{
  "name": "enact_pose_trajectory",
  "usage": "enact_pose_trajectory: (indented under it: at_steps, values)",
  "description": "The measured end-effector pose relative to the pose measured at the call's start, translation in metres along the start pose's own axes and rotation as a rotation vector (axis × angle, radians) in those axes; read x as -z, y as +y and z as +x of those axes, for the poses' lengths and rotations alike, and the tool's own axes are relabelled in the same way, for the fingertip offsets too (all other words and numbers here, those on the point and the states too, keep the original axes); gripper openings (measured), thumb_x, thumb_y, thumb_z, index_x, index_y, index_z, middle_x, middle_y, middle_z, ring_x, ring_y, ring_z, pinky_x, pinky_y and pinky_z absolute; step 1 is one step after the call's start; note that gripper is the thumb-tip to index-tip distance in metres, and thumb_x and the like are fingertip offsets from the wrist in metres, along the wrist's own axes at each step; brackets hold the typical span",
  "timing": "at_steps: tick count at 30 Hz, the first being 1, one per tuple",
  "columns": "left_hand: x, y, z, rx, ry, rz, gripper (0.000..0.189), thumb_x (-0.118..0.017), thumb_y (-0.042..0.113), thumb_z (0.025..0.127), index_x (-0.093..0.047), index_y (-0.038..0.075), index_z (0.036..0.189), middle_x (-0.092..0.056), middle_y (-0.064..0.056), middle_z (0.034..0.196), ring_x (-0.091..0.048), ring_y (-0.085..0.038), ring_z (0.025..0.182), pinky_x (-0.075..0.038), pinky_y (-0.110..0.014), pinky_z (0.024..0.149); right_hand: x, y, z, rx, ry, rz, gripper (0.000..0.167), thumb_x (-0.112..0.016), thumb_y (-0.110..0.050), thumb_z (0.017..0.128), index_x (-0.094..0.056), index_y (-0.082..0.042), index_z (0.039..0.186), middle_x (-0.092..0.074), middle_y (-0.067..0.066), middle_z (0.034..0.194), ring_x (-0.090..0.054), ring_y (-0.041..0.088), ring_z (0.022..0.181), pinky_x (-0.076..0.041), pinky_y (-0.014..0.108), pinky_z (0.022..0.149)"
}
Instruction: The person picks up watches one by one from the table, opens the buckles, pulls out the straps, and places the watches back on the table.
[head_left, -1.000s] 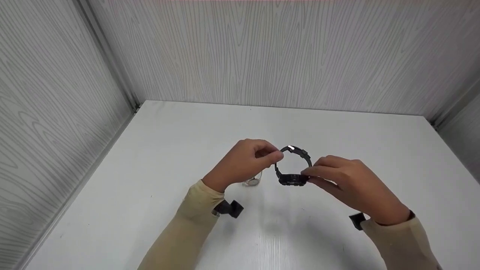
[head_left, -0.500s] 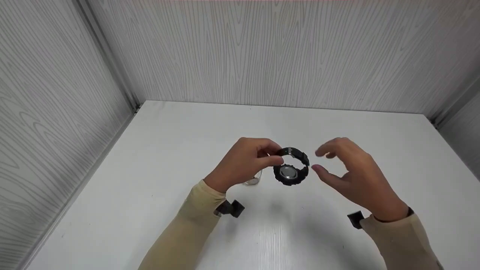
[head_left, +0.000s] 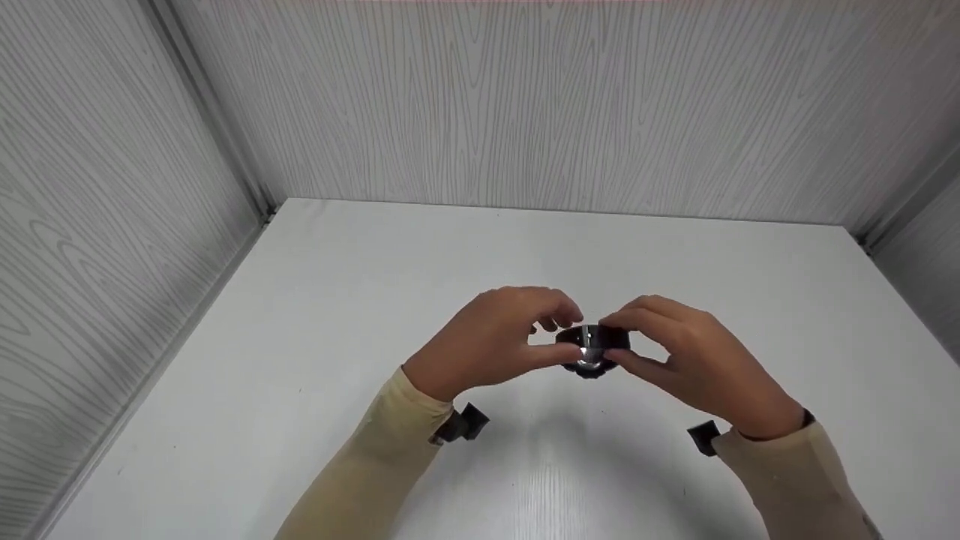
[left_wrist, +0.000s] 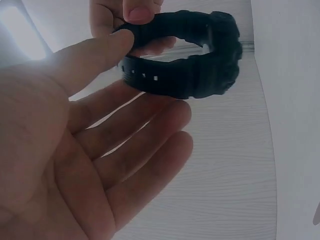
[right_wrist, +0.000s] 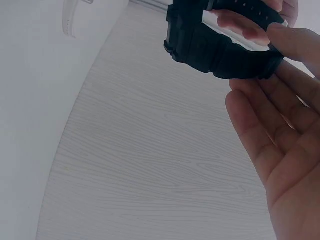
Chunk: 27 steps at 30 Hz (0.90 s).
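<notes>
So the black watch (head_left: pixel 592 360) is up in the air over the white table (head_left: pixel 367 292), held between both hands. Left hand (head_left: pixel 495 341) is on the left side of the watch, pinching the strap with the thumb on top; its other fingers are spread loosely under the band in the left wrist view. Right hand (head_left: pixel 694 360) has the right side, thumb and fingers pinching the strap too. The strap is bent round into a loop — you can see a row of little holes along it — and a shiny round metal back shows on the side toward the head camera. Past the watch there's a wood-grain panel (head_left: pixel 480 105). Up and left of the watch in the right wrist view there's a pale curved strip (right_wrist: pixel 68 20), can't tell exactly what. Nearer the camera than the watch — two tan sleeves (head_left: pixel 367 465).
</notes>
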<state>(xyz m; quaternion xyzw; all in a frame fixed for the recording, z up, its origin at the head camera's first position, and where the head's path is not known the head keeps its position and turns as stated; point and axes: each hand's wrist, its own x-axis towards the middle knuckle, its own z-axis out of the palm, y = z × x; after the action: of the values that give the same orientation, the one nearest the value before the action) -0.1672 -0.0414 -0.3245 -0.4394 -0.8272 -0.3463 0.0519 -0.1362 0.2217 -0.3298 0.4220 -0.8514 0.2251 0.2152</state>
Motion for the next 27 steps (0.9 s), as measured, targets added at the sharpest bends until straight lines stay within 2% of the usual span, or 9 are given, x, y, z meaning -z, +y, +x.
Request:
enact_pose_trajectory:
  at_steps: [4,9,12,17,27]
  values:
    - [-0.006,0.007,-0.002,-0.053,0.039,0.115,0.036,-0.08,0.036,0.092,-0.072,0.013,0.118,-0.073,0.005,0.106,-0.066,-0.007,0.095,-0.052,-0.022,0.083,-0.004,-0.001,-0.002,0.04,-0.006,0.02,0.039,-0.086,-0.003,0.083,-0.072,-0.014,0.117,-0.07,-0.009,0.106,-0.066,0.005,0.09,-0.05,0.014,0.079]
    - [-0.013,0.015,-0.002,-0.129,0.089,0.209,0.029,-0.078,0.035,0.093,-0.075,0.011,0.109,-0.072,0.006,0.092,-0.062,-0.004,0.077,-0.049,-0.017,0.071,-0.005,-0.004,-0.003,0.041,0.008,0.057,0.039,-0.088,-0.004,0.081,-0.072,-0.015,0.115,-0.07,-0.01,0.104,-0.067,0.006,0.089,-0.051,0.015,0.079]
    - [-0.013,0.017,-0.002,-0.138,0.095,0.203,0.021,-0.077,0.032,0.094,-0.076,0.011,0.101,-0.07,0.007,0.086,-0.058,-0.003,0.072,-0.046,-0.017,0.067,-0.004,-0.004,-0.003,-0.009,0.0,0.041,0.04,-0.089,-0.01,0.081,-0.071,-0.017,0.116,-0.07,-0.012,0.103,-0.068,0.004,0.092,-0.051,0.015,0.082]
    - [-0.012,0.014,0.0,-0.114,0.067,0.119,0.014,-0.077,0.026,0.095,-0.074,0.012,0.097,-0.068,0.008,0.081,-0.054,-0.002,0.068,-0.044,-0.016,0.064,-0.004,-0.004,-0.003,-0.061,-0.032,0.046,0.031,-0.087,-0.017,0.085,-0.072,-0.022,0.112,-0.069,-0.017,0.101,-0.067,0.002,0.092,-0.051,0.014,0.081]
    - [-0.013,0.011,0.002,-0.1,0.039,0.111,0.013,-0.076,0.024,0.095,-0.074,0.013,0.1,-0.068,0.008,0.08,-0.055,-0.004,0.069,-0.044,-0.018,0.064,-0.003,-0.004,-0.003,-0.074,-0.046,0.031,0.028,-0.088,-0.015,0.084,-0.073,-0.025,0.106,-0.068,-0.02,0.095,-0.063,-0.002,0.082,-0.047,0.011,0.073]
